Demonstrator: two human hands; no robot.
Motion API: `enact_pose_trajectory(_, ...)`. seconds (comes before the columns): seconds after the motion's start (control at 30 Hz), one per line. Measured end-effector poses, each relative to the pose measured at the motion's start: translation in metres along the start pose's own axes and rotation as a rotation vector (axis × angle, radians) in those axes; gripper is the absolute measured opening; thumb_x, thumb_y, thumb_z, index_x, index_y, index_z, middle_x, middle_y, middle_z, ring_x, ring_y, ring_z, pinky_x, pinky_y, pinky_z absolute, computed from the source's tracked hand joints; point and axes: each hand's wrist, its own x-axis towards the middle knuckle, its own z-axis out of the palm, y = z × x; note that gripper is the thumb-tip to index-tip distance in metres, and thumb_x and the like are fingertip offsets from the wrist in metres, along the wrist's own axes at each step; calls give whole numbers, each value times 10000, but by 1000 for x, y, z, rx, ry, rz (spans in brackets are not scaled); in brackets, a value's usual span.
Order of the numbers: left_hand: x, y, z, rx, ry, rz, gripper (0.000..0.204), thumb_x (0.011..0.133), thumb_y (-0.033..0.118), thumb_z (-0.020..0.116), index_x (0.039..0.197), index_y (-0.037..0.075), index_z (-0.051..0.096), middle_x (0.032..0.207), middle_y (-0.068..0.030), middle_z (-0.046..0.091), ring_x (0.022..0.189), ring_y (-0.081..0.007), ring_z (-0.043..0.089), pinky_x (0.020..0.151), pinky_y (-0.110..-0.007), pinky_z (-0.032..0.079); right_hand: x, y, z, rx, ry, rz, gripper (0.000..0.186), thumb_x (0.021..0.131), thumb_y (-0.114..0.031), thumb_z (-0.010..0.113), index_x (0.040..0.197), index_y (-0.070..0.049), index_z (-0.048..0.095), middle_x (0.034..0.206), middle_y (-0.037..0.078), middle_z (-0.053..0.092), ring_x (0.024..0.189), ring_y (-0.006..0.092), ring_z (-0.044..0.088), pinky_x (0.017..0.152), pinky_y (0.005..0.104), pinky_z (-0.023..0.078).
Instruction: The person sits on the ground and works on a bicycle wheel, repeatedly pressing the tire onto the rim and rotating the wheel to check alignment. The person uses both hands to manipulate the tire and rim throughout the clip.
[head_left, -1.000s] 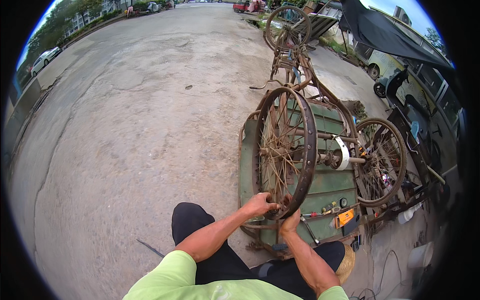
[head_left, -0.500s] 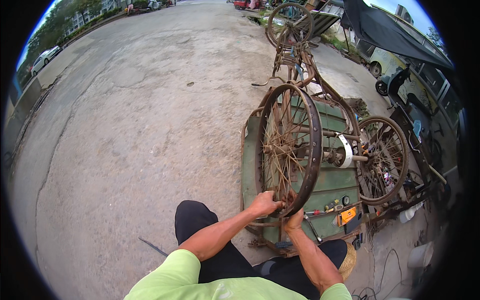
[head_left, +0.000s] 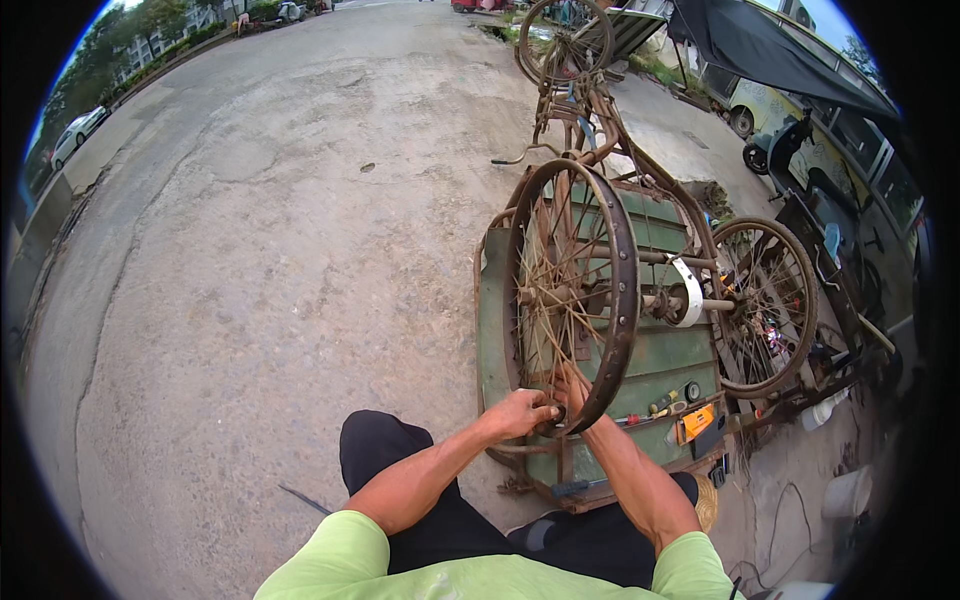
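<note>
Lower centre, the near wheel's rim (head_left: 625,300) partly hides the right hand (head_left: 572,386); a dark piece (head_left: 557,412) by the left hand (head_left: 518,413) is too small to identify. The upper edge cuts off the farthest wheel (head_left: 566,44) and a red vehicle (head_left: 478,5); the lower edge crops the light-green shirt (head_left: 490,582)

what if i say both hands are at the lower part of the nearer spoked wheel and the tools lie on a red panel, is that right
Not quite: the head view shows the tools on a green panel. The left hand and right hand are at the nearer spoked wheel's lower part.
</note>
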Motion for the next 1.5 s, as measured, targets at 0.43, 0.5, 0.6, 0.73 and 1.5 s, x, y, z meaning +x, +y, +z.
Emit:
enact_pose_trajectory(0.43, 18, -19, 12, -78, 55, -114, 459, 1045, 407, 576, 920, -26, 667, 696, -96, 645, 597, -205, 624, 581, -396, 483, -2, 12, -11, -50, -68, -21, 603, 1086, -525, 430, 1364, -4, 552, 1172, 159, 646, 965, 284, 619, 857, 433, 522)
enact_pose_trajectory(0.5, 16, -21, 11, -48, 73, -111, 459, 1048, 411, 569, 925, -19, 671, 703, -99, 648, 608, -205, 625, 587, -395, 483, -4, -5, 3, -605, -24, -174, 637, 1091, -536, 396, 1294, 33, 597, 1132, 186, 661, 996, 311, 622, 891, 448, 498)
enact_pose_trajectory(0.6, 14, -23, 9, -36, 66, -75, 432, 1056, 397, 570, 929, -6, 659, 720, -85, 637, 626, -187, 603, 586, -377, 470, -21, -21, 21, -845, 38, -293, 686, 1096, -541, 363, 1200, 76, 644, 1103, 224, 677, 1034, 352, 627, 937, 457, 468)
enact_pose_trajectory(0.73, 5, -3, 2, -127, -71, -20, 408, 1060, 391, 599, 903, 15, 610, 729, -37, 593, 627, -140, 536, 564, -334, 434, -13, -12, 4, -901, 106, -395, 689, 1100, -530, 360, 1173, 85, 662, 1135, 244, 693, 1074, 355, 641, 957, 443, 462)
enact_pose_trajectory(1.5, 0, 11, 0, -142, -31, 38, 398, 1011, 368, 649, 930, -18, 703, 774, -116, 662, 666, -205, 604, 616, -391, 463, -33, -29, 29, -418, 83, -167, 573, 1102, -489, 406, 1101, 44, 616, 941, 78, 573, 846, 206, 491, 803, 415, 416)
